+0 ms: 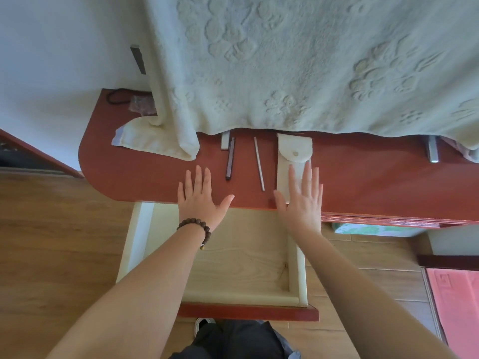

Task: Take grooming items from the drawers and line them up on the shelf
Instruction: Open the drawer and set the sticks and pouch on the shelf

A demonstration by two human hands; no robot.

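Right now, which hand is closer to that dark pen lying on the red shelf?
The left hand. Its fingertips lie flat just left of the dark pen, near its lower end. The right hand rests farther right, over the cream pouch, with the thin metal stick between.

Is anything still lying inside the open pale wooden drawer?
No: the visible floor of the open pale wooden drawer is bare between the two forearms, though they cover part of it.

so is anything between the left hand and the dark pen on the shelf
Nothing visible. The left hand lies flat and open on the shelf, and the pen lies just to its right, with only bare red surface between them.
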